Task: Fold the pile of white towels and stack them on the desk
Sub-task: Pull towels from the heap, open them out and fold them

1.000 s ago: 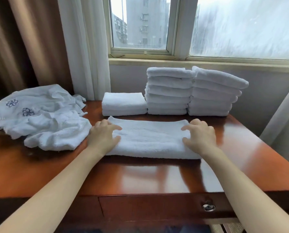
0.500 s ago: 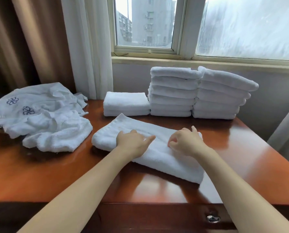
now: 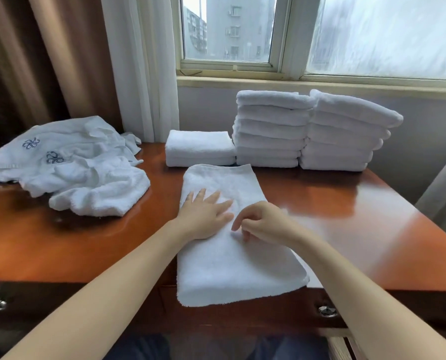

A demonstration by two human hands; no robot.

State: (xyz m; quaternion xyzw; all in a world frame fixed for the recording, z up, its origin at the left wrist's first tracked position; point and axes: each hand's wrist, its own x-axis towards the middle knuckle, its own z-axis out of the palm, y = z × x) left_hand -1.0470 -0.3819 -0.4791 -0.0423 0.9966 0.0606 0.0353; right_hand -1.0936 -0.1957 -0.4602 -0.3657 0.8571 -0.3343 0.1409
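You seem to be in a hotel room. You stand at a polished red-brown desk (image 3: 346, 216) with metal knobs (image 3: 327, 311) on its drawers, under a window (image 3: 281, 35). A heavy brown curtain (image 3: 35, 61) hangs beside a thin white curtain (image 3: 144, 68). Identical white towels sit in neat stacks (image 3: 271, 128), and the loose pile (image 3: 94, 193) carries an embroidered blue emblem (image 3: 54, 157). Outside you see apartment buildings (image 3: 237, 22).

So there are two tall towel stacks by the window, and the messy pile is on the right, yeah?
Not quite: the head view shows the messy pile on the left. The two tall stacks do stand by the window.
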